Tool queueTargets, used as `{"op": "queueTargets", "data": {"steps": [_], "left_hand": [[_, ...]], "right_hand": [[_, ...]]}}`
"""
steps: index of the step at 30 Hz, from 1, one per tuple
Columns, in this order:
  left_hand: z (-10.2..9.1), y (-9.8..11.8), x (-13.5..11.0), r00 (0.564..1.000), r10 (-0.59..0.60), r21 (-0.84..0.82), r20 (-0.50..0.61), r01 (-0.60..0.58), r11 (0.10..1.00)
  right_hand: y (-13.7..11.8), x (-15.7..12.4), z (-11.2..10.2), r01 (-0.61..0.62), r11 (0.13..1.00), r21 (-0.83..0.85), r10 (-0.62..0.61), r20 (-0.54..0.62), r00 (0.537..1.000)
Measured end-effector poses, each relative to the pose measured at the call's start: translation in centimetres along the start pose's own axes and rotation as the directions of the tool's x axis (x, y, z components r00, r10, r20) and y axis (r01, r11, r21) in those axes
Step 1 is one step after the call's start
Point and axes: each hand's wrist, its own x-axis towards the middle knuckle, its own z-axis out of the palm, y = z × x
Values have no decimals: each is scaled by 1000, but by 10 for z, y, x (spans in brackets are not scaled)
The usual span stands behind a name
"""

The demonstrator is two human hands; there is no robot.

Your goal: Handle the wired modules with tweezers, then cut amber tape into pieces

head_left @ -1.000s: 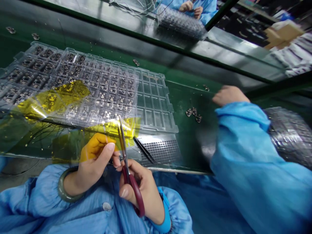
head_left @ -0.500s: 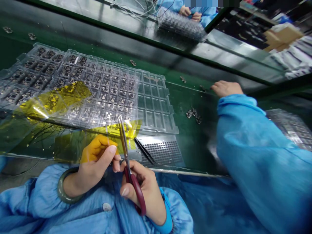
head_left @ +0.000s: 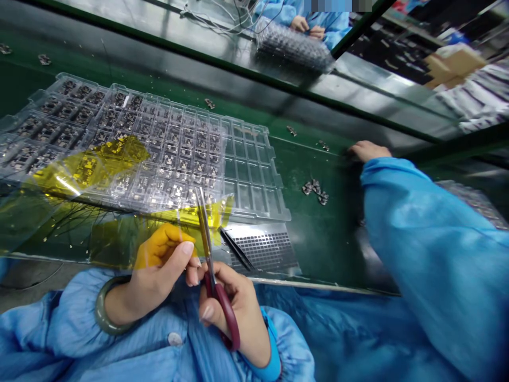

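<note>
My left hand (head_left: 167,265) pinches a sheet of yellow see-through film (head_left: 111,241), which covers its fingers and stretches left along the bench edge. In my right hand (head_left: 234,305) are scissors (head_left: 226,313) with dark red handles, their fingers through the loops. The blades point away from me, almost together, across the film's right end. Past the film lie clear plastic trays (head_left: 254,207), with small circuit boards (head_left: 183,164) in many of their cells. Black tweezers (head_left: 237,249) rest on a perforated sheet (head_left: 270,246) just right of the scissors.
At the right, a co-worker's blue sleeve (head_left: 429,228) and hand (head_left: 369,150) reach over the green bench. Small metal parts (head_left: 315,191) lie in a cluster left of that arm. Thin black wires (head_left: 79,212) show by the film. Another person's hands (head_left: 300,24) work across the bench.
The co-worker's arm at the right has shifted slightly right. My hands, the film and the scissors keep nearly the same pose; the view has moved a little.
</note>
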Motion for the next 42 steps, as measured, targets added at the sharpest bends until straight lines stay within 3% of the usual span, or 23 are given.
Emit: {"op": "queueTargets", "data": {"steps": [15,21,24,29,36,42], "left_hand": [[1,-2,-1,999,-4,-94,50,9,996],[-5,-9,-6,1000,0,-338,-21,-7,941],[-8,-11,-7,997,-18,-279,-77,-4,960],[-8,-12,-8,997,-27,-141,-69,17,990],[0,-7,1,979,-40,-178,-201,3,984],[6,-9,6,973,-60,-197,-223,16,980]], "right_hand": [[0,3,1,48,997,57,-49,7,999],[8,2,-2,1,1000,20,-1,-21,1000],[9,2,-2,1,1000,22,0,-37,999],[8,2,-3,24,1000,21,-23,-41,999],[4,-2,-12,94,978,-187,-72,119,990],[1,-4,-17,99,956,-278,-34,230,973]]}}
